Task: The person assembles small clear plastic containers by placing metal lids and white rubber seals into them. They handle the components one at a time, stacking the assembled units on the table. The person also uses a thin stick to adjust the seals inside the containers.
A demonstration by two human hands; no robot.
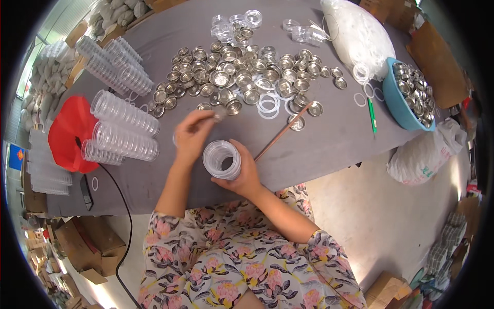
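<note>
Two hands are working over a grey tabletop (329,144), and the clear stack (222,159) of round lids in the right hand serves as the landmark. The right hand (243,175) is grasping that stack from its right side and underneath, fingers curled round it, holding it just above the tabletop's near edge. The left hand (193,135) is sitting just left of and above the stack, its fingertips pinching a small clear lid (218,112) near the closest metal pieces. Beyond the stack, toward the far edge, a wide heap of metal caps (242,77) is lying spread out, with white rings (268,104) mixed in on its near side. A thin brown stick (282,132) is lying slantwise just right of the stack, one end reaching almost to the right hand. Farther right, a green pen (371,116) is lying, and beyond it a blue bowl (395,101) of more caps is standing at the tabletop's right edge. Left of the stack, long rolls of stacked clear lids (125,126) are lying on their sides, partly on a red fan (69,135). A white bag (355,36) is sitting far behind and to the right of the stack. Below the stack, the person's flowered clothing is filling the lower part of the view.
</note>
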